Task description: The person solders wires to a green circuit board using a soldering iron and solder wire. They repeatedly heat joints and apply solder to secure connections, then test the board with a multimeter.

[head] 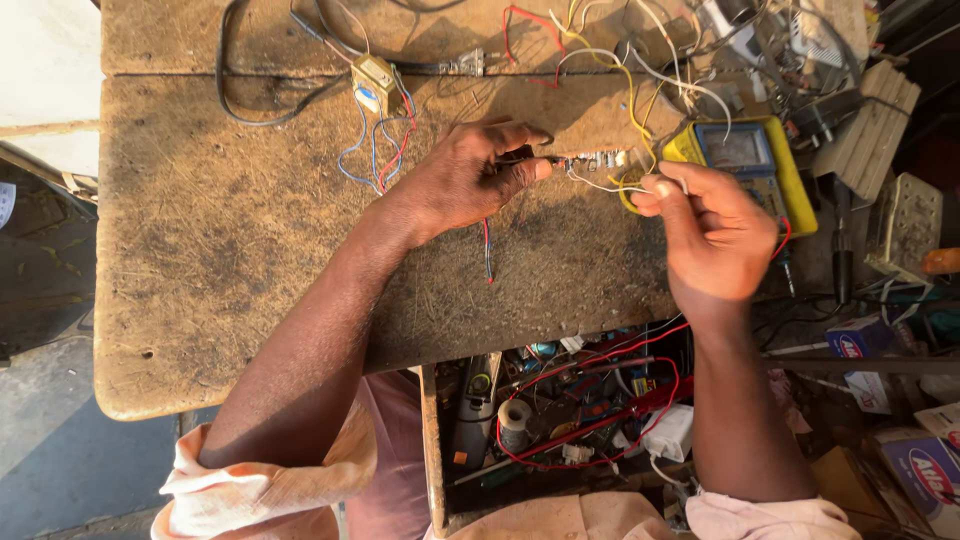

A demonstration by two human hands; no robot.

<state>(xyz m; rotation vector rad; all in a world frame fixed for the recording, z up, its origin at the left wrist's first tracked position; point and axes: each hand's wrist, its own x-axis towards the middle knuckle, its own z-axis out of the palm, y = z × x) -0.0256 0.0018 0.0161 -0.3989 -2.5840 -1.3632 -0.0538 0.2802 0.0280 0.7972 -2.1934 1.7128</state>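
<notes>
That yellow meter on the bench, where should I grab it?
Grip the yellow meter by its bare long right edge, coming from the right. It seems to lie flat, screen up; wires and the right hand crowd its left end.

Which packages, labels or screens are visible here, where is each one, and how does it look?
Multimeter: on the bench beyond the right hand, yellow case, blue face, grey rectangular screen.
Small carton: right edge, below the bench, white box with a red and blue label.
Larger carton: bottom right corner, white and blue box with a red mark.
</notes>
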